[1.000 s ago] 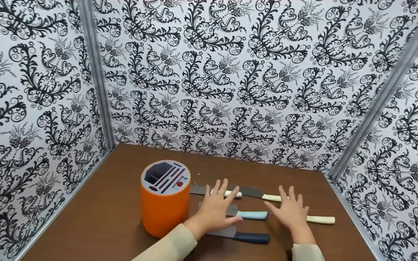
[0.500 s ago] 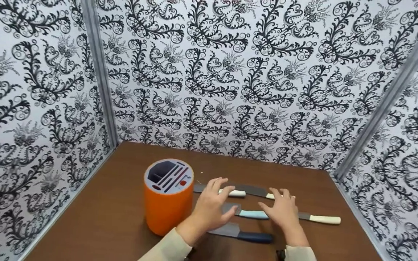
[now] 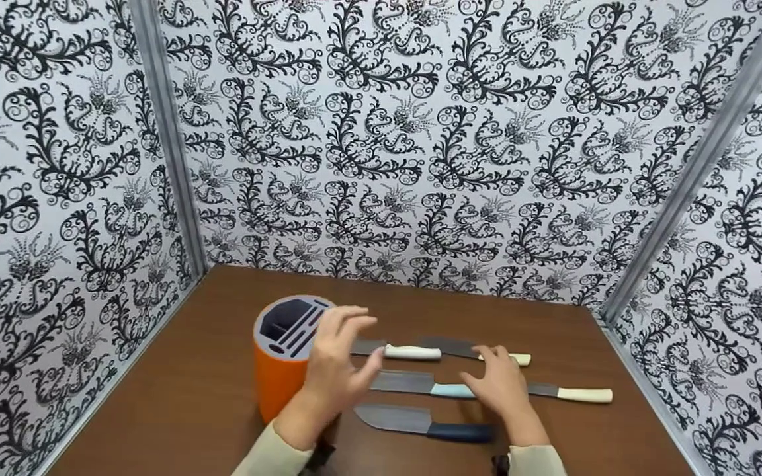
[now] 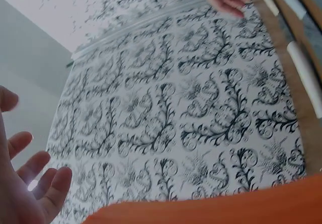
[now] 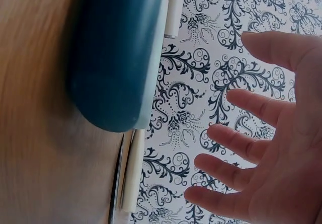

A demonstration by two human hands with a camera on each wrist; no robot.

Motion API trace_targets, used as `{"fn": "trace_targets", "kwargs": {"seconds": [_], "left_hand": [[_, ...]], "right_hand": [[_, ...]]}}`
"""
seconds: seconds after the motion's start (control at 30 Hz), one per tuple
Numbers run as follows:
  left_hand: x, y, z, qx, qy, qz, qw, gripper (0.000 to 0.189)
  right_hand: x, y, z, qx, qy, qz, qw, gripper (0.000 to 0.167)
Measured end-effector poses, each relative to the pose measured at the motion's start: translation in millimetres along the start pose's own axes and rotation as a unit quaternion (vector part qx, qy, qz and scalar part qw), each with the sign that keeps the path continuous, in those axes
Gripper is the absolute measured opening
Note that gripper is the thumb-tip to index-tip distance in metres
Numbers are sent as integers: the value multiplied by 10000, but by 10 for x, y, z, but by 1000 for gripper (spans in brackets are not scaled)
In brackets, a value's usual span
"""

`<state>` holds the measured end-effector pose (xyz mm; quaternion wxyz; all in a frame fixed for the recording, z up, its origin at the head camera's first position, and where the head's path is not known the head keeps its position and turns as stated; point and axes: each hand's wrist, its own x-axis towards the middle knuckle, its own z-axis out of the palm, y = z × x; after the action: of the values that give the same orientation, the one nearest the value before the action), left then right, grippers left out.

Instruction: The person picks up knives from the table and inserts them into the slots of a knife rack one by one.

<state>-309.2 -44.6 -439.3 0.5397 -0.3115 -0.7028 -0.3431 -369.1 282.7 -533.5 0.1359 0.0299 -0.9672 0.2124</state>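
Patterned walls [image 3: 381,165] enclosed a brown table [image 3: 176,396], with an orange knife block [image 3: 278,383] standing upright towards its left edge, slots in its top. To the block's right lay five knives, handles pointing towards the table's right edge: the dark-blue-handled knife [image 3: 421,423] nearest the person, the light-blue-handled knife [image 3: 414,383] beyond it, the far cream-handled knife [image 3: 450,347] and white-handled knife [image 3: 397,352] nearer the far edge, and the right cream-handled knife [image 3: 569,394] closest to the right edge. The left hand [image 3: 335,370] hung by the block's right side, thumb and fingers apart, holding nothing; whether it touched the block could not be told. The right hand [image 3: 503,390] was over the light-blue-handled knife, fingers spread, gripping nothing. The step in hand seemed a reach, no hold yet taken; taking a knife would have called for curling fingers round its handle, clear of the blade.
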Motion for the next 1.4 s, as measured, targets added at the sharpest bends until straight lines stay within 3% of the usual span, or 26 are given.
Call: {"fn": "trace_targets", "kwargs": {"seconds": [0.17, 0.33, 0.47, 0.57, 0.73, 0.83, 1.1, 1.2, 1.3, 1.4], "left_hand": [[73, -100, -171, -123, 322, -107, 9993, 40], [178, -244, -363, -282, 740, -412, 9960, 43], [223, -396, -520, -504, 1119, -900, 9884, 42], [225, -498, -636, -530, 1169, -1383, 9820, 41], [217, -658, -783, -278, 895, -2224, 9704, 43], [201, -788, -863, -186, 721, -2755, 9584, 42], [78, -1153, -999, -715, 370, -4071, 9099, 45], [-25, -1166, -973, -862, -37, -4230, 9020, 48], [-132, -1101, -975, -1030, -411, -4136, 9037, 54], [-260, -1009, -984, -1144, -588, -4002, 9074, 68]], "right_hand": [[4, -24, 7, 74, -41, -64, 9999, 59], [10, -19, -10, 99, -111, 40, 9999, 60], [17, -12, -51, 94, -129, 91, 9998, 59], [12, -21, -59, 83, -103, 68, 9999, 59], [6, -14, -40, 68, -115, 50, 9999, 58], [2, -10, -31, 26, -99, 46, 9999, 56], [-4, -35, -20, 124, -35, -145, 9998, 51], [-8, -26, -3, 100, -131, -91, 9998, 54], [-10, -31, 15, 89, -154, -91, 9998, 55], [-14, -39, 19, 165, -113, -119, 9997, 53]]}}
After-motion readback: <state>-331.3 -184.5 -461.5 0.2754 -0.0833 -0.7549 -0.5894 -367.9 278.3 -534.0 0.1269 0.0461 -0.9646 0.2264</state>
